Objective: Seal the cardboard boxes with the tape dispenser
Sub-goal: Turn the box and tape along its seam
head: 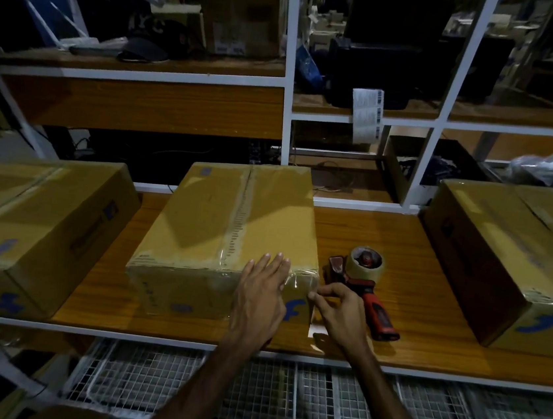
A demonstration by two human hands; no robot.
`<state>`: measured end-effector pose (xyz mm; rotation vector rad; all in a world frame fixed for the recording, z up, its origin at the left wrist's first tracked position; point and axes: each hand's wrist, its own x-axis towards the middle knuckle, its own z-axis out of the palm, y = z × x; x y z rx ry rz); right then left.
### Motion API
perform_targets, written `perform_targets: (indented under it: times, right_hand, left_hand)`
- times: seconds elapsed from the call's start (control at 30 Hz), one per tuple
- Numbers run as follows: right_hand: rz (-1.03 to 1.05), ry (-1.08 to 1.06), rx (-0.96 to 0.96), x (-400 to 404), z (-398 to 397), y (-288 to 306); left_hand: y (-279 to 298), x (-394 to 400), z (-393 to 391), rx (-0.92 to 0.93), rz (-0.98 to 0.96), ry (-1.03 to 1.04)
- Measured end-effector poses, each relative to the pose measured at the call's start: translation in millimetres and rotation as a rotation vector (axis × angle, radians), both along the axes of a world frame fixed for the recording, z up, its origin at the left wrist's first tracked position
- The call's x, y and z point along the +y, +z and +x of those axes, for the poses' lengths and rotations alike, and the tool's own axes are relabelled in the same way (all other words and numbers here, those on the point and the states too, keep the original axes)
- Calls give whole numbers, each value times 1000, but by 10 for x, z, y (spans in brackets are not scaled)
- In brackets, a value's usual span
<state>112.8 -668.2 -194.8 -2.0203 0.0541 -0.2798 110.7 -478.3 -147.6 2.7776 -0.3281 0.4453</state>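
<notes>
Left hand [260, 297] flat, fingers straight, pressing glossy tape on middle cardboard box [228, 228] near corner. Right hand [339, 308] pinches tape end at box's near-right edge. Red-handled tape dispenser [361, 281] lies on wood bench [413, 294], just right. 2 more boxes flank.

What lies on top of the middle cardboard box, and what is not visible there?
On the middle box a clear tape strip runs along the top seam. The left hand rests flat on the near edge; the right hand pinches tape at the corner. The box's contents are hidden.
</notes>
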Motion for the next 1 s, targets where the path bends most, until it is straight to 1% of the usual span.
perform_targets:
  times: [0.17, 0.3, 0.47, 0.57, 0.8, 1.0]
  right_hand:
    - [-25, 8, 72, -8, 21, 46]
    - [-151, 9, 180, -27, 16, 115]
    - [-256, -19, 175, -35, 41, 196]
    - [-297, -1, 175, -45, 93, 228]
    - [-276, -35, 179, -17, 98, 208]
    - [-535, -6, 225, 18, 173, 409]
  left_hand:
    - [24, -9, -9, 9, -2, 3]
    - [23, -6, -14, 12, 6, 0]
    - [-12, 3, -7, -7, -11, -3]
    - [-28, 2, -8, -10, -24, -7]
    - [-59, -4, 3, -12, -15, 1]
    - [-68, 1, -13, -11, -15, -6]
